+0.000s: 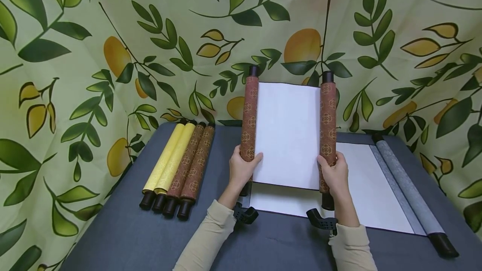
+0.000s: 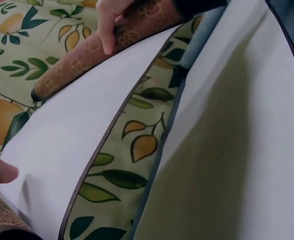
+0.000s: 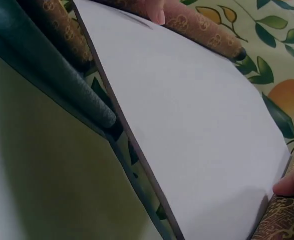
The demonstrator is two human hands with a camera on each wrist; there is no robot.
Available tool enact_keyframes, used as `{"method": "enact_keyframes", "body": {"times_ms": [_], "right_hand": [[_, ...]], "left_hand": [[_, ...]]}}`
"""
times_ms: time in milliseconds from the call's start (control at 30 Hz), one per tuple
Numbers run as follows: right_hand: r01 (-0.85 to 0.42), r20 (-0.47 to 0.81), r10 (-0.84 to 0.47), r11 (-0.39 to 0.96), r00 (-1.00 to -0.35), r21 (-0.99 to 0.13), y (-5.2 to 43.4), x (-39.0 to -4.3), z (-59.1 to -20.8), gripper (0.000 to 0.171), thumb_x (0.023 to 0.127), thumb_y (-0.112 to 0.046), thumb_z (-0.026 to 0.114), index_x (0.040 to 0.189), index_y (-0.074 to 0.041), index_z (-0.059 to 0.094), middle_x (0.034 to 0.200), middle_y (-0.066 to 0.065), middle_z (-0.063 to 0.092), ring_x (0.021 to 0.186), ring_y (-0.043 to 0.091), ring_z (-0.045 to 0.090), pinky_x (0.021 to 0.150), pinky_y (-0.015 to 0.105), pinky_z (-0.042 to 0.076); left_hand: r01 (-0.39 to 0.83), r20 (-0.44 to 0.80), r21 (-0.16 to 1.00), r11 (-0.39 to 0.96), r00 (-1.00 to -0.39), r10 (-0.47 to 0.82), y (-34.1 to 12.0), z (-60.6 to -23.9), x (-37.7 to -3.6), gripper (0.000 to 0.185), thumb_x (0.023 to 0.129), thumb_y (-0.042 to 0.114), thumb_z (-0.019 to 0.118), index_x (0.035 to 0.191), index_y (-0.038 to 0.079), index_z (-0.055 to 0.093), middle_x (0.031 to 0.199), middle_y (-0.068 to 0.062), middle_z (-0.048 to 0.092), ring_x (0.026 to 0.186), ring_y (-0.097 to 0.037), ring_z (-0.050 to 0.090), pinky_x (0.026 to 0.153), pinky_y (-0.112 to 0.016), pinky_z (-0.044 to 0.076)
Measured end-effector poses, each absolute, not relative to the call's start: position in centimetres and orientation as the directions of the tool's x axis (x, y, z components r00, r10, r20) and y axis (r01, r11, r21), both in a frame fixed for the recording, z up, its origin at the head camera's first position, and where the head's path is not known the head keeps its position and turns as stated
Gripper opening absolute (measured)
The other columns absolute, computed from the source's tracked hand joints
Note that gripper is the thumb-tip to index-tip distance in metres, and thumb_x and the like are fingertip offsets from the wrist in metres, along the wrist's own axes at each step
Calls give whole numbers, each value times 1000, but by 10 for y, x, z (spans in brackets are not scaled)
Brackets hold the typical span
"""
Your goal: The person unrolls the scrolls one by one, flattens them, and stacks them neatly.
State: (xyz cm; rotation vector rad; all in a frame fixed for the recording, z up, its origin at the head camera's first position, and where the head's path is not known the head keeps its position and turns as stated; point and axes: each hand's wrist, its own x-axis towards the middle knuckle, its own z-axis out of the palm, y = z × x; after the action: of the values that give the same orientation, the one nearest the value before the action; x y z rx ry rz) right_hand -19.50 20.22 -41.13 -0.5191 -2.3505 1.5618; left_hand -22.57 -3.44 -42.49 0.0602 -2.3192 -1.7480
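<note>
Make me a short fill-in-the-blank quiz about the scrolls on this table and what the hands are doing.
1. The left hand and right hand hold a brown scroll whose open sheet is plain ____.
2. The rolled scrolls lying at the left number ____.
3. Of those, ____ are yellow.
4. The scroll lying open on the table has a ____ roller.
Missing words: white; four; two; grey

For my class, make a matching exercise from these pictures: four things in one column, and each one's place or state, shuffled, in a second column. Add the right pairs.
Things
1. brown scroll
2. grey scroll
3. yellow rolls
4. black clips

Places or states
A. lying shut at the table's left
B. held up, partly open, by left hand and right hand
C. spread flat on the table
D. at the near edge, by the wrists

Pairs: 1-B, 2-C, 3-A, 4-D
</note>
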Motion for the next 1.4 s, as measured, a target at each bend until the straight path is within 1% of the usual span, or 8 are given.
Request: {"method": "enact_keyframes", "body": {"times_ms": [200, 467, 600, 700, 833, 933, 1167, 1400], "right_hand": [[160, 26, 468, 354, -883, -921, 202, -197, -413, 57, 93, -19, 51, 140, 9, 34, 126, 30, 49, 103, 36, 55, 64, 19, 39], [191, -12, 464, 341, -886, -920, 205, -196, -416, 75, 86, -33, 69, 139, 7, 34, 132, 27, 45, 107, 32, 50, 76, 31, 43], [202, -21, 463, 345, -886, -917, 206, -197, -418, 79, 84, -37, 71, 139, 6, 34, 129, 26, 46, 105, 31, 50, 71, 26, 43], [208, -21, 470, 349, -882, -914, 208, -196, -418, 79, 83, -35, 73, 139, 5, 35, 128, 25, 47, 103, 30, 51, 69, 24, 41], [200, -13, 478, 341, -878, -919, 211, -196, -419, 77, 84, -31, 73, 137, 7, 34, 128, 26, 46, 105, 32, 50, 79, 36, 45], [195, -6, 483, 343, -876, -919, 213, -196, -419, 74, 85, -30, 71, 135, 9, 35, 128, 27, 45, 105, 33, 50, 78, 38, 46], [181, 19, 471, 374, -882, -910, 216, -196, -418, 64, 87, -28, 67, 134, 6, 40, 122, 23, 51, 92, 23, 53, 63, 20, 41], [194, -1, 464, 368, -886, -909, 220, -193, -415, 61, 90, -31, 64, 139, -2, 44, 125, 19, 53, 86, 12, 50, 65, 21, 41]], "left_hand": [[114, 166, 954, 278, -971, -170, -37, -425, -227, 62, 74, 27, 81, 123, -1, 54, 105, -22, 66, 86, -30, 65, 69, -36, 53], [121, 175, 951, 284, -970, -171, -38, -428, -229, 57, 77, 23, 79, 122, -2, 54, 104, -23, 66, 86, -31, 66, 68, -36, 54], [115, 162, 959, 259, -972, -169, -40, -429, -231, 61, 78, 20, 77, 126, -3, 49, 108, -24, 64, 87, -32, 66, 68, -36, 55], [120, 159, 965, 235, -975, -155, -41, -430, -232, 57, 79, 17, 76, 125, -2, 48, 109, -25, 63, 87, -31, 65, 67, -34, 54], [134, 162, 969, 208, -979, -122, -44, -431, -234, 49, 81, 14, 73, 123, 0, 51, 109, -25, 63, 87, -30, 64, 66, -32, 53], [124, 147, 972, 198, -983, -108, -47, -431, -234, 47, 82, 15, 72, 123, 2, 53, 112, -23, 62, 91, -30, 63, 70, -34, 52], [109, 129, 970, 218, -988, -81, -55, -425, -233, 47, 83, 17, 73, 123, -2, 55, 113, -24, 63, 95, -32, 64, 75, -39, 54], [116, 133, 966, 232, -989, -61, -62, -418, -233, 47, 85, 13, 70, 125, -7, 54, 112, -28, 63, 94, -36, 65, 76, -40, 55]]}}
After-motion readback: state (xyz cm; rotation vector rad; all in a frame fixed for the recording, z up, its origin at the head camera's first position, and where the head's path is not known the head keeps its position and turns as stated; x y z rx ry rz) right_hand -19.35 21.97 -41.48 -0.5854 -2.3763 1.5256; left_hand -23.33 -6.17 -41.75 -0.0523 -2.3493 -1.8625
